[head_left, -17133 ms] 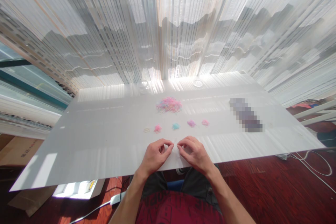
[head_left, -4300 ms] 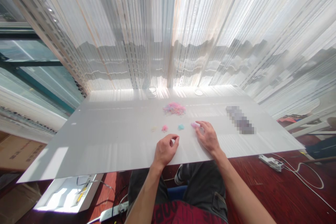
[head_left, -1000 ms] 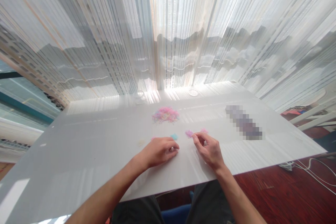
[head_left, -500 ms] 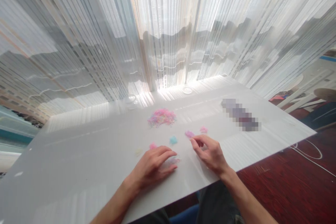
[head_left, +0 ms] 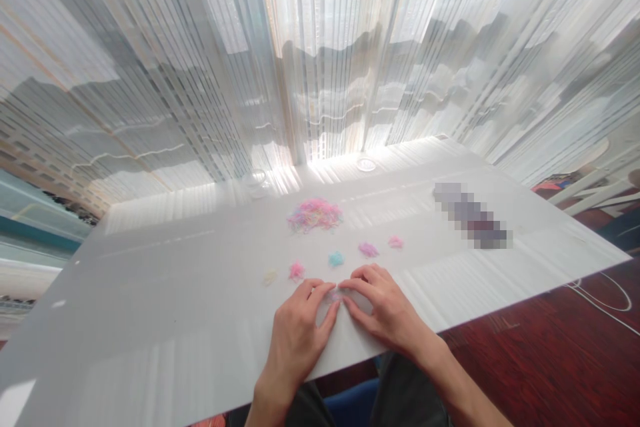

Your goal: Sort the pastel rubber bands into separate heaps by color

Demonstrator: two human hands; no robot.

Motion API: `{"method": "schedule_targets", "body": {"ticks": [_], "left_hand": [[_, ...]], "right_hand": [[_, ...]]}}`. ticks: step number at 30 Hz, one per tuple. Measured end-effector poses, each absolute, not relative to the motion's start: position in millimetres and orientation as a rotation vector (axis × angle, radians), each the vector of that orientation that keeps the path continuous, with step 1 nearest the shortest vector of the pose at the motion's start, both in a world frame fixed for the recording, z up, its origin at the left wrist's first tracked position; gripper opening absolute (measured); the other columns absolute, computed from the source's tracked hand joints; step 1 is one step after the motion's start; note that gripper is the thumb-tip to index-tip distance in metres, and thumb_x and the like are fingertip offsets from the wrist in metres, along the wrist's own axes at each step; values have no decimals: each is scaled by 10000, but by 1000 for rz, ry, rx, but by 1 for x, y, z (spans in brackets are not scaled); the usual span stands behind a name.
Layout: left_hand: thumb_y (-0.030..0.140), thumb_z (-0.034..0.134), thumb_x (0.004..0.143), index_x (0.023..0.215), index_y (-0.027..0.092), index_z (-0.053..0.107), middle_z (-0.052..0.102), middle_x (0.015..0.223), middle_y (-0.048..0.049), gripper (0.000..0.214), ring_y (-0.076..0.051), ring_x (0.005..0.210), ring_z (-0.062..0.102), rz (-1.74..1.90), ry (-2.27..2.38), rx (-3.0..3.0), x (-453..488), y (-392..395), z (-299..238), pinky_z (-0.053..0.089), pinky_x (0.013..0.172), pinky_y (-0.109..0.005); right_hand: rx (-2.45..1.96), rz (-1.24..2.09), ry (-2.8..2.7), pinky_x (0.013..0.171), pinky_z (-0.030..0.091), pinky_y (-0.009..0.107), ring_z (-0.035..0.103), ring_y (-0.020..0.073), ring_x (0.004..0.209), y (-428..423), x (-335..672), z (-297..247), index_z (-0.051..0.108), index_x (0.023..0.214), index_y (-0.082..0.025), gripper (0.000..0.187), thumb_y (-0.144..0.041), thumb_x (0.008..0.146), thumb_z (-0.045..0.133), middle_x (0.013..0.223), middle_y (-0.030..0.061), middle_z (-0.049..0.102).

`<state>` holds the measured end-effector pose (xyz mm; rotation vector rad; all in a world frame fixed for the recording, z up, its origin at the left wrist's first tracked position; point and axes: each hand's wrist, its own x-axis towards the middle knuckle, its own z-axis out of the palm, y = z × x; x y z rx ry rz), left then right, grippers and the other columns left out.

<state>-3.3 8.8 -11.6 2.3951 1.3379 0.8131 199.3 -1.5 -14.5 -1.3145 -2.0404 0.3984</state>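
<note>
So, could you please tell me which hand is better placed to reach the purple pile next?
Probably the right hand: the purple pile lies just beyond it, while the left hand is farther off.

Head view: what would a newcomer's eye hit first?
Probably the multicoloured pile near the middle of the white table, with five small clumps in a row nearer the person. Below them, the left hand and right hand nearly meet around pale bits. Then the striped curtain behind and the pixelated patch at the table's right.
</note>
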Motion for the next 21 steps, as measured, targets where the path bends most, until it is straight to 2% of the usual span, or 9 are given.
{"method": "schedule_targets", "body": {"ticks": [4,11,21], "left_hand": [[242,579,995,1101,240,686,721,980,-31,150,-180,813,692,863,1315,2354,-3,9,-13,532,678,-263],[209,598,986,968,232,697,726,881,-7,103,-158,763,665,906,1234,2283,-6,6,-7,498,659,-247],[248,653,966,1069,224,697,733,926,-11,114,-114,602,547,975,1164,2223,-8,4,-9,493,612,-229]], "right_hand": [[-1307,424,-2025,822,503,405,610,238,891,-2,200,-16,696,990,-219,83,-165,930,679,947,57,665],[-1244,469,-1959,811,496,376,630,224,869,-1,203,-16,693,947,-223,87,-141,932,666,908,45,693],[-1159,605,-1893,796,537,326,667,197,861,-2,202,-12,710,963,-234,95,-198,968,623,904,43,708]]}}
